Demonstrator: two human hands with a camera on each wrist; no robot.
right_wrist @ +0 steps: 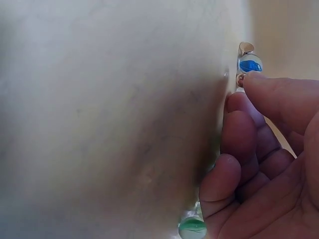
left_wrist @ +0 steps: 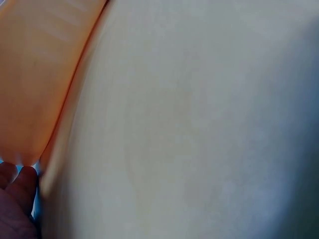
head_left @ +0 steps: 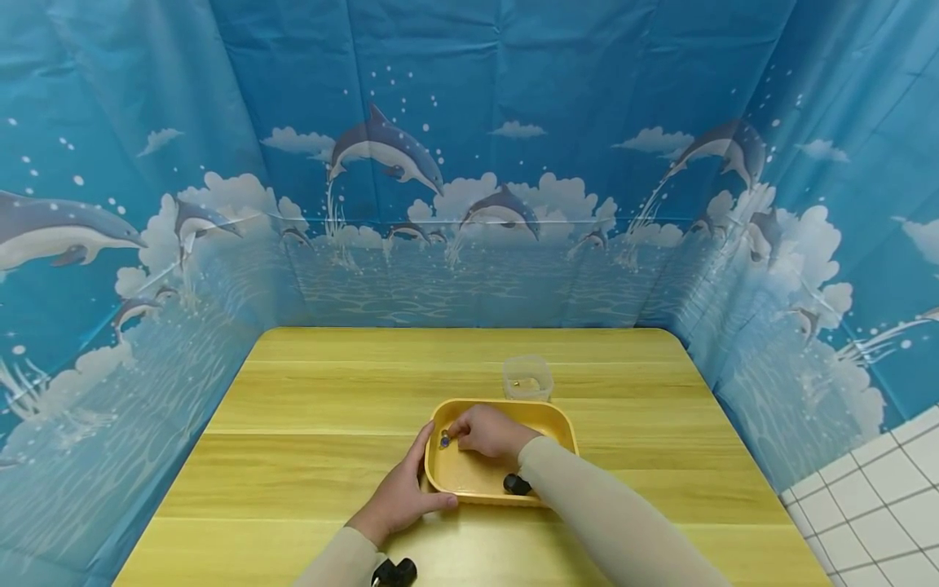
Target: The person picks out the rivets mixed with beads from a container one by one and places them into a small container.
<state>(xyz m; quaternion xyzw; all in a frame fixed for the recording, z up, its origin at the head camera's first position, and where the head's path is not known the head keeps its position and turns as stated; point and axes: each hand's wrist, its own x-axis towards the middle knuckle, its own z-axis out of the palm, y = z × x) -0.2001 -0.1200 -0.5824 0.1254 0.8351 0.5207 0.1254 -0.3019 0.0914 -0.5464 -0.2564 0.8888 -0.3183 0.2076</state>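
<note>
A yellow rectangular basin [head_left: 484, 496] stands on the table. My left hand [head_left: 403, 493] rests against its left side and front corner, thumb along the front wall and fingers extended outside. In the left wrist view, fingertips [left_wrist: 27, 181] show beside the orange-looking basin wall. My right hand [head_left: 491, 432] reaches inside, near the left wall, fingers curled. Its thumb tip touches a small copper-coloured bead [right_wrist: 241, 80]; I cannot tell whether the fingers pinch it. Beside that sit a clear marble with a blue swirl [right_wrist: 250, 64] and a gold-coloured piece [right_wrist: 246, 48]. A green-swirled marble [right_wrist: 192, 228] lies below the hand.
Just behind the basin is a clear plastic container [head_left: 539, 377] with small gold-coloured pieces inside. The wood-grain table [head_left: 308, 456] extends around both. A blue dolphin-print curtain [head_left: 455, 277] closes off the back and sides. Black wrist cameras [head_left: 396, 572] sit at the sleeves.
</note>
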